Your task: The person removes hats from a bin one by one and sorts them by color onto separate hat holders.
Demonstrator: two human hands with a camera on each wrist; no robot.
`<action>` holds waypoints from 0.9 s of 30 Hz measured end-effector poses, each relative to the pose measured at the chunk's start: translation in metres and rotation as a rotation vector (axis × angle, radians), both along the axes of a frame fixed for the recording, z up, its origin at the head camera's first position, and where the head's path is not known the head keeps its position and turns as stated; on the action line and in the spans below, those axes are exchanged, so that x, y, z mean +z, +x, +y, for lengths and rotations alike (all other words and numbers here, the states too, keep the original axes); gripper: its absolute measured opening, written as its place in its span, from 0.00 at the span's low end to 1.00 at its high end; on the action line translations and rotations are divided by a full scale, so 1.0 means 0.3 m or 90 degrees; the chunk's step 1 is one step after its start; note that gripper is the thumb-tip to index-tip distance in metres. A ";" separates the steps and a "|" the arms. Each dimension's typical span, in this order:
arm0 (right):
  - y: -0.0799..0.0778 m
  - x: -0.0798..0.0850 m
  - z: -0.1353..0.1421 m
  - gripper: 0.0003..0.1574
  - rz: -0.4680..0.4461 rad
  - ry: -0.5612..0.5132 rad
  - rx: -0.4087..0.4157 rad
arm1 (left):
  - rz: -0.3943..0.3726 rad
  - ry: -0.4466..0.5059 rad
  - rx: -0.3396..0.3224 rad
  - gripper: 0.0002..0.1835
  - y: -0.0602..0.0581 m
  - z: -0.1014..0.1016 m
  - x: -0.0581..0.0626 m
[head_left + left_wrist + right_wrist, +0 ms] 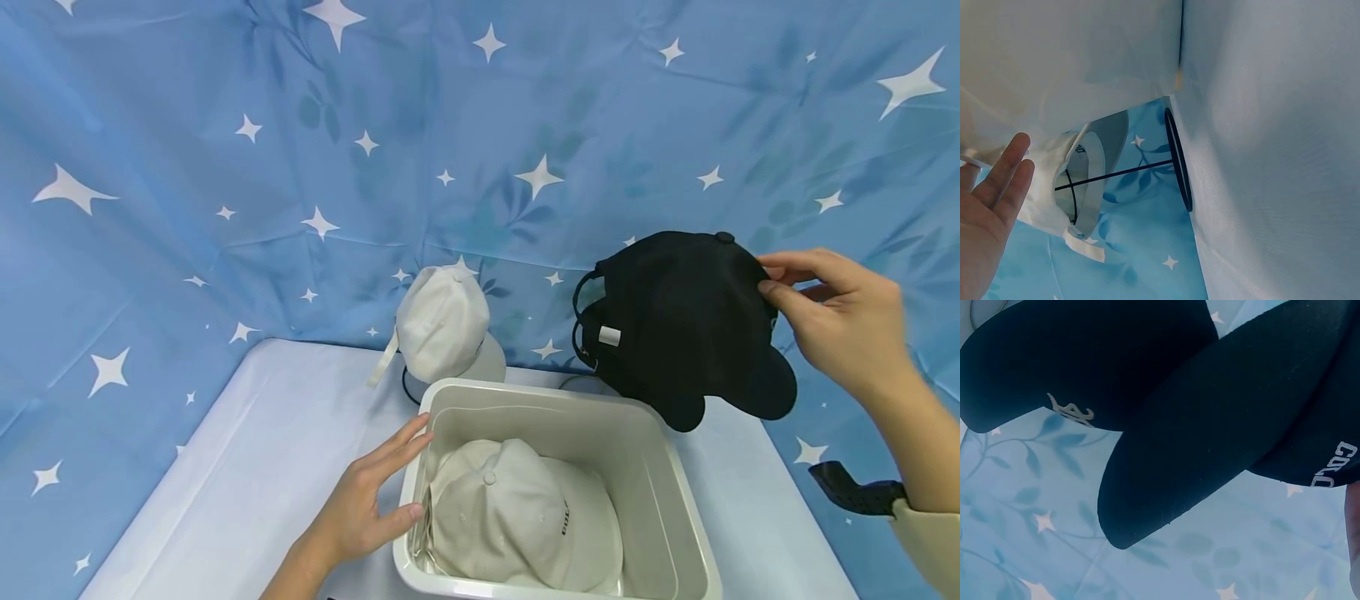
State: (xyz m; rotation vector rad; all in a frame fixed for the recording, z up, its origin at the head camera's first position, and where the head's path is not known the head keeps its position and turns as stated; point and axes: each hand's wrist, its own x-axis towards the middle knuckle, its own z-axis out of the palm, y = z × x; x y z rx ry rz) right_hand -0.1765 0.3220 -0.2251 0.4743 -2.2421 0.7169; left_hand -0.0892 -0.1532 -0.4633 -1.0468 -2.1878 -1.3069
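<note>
Two black caps (686, 321) overlap, brims angled down, near the cream bin (555, 423)

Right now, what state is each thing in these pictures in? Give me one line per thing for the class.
Bin: upright, lidless
Pale cap: inside the bin, crown up
White cap: perched on its stand, strap dangling
Stand: upright, bearing the white cap
Black caps: overlapping, two brims showing
Right hand: pinching black cap fabric
Left hand: open, at the bin's rim

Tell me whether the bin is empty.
No, a beige cap lies inside the bin.
</note>
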 end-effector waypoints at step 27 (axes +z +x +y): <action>-0.130 -0.147 0.068 0.16 -0.103 -0.020 -0.081 | -0.001 -0.014 0.009 0.41 -0.001 -0.003 -0.001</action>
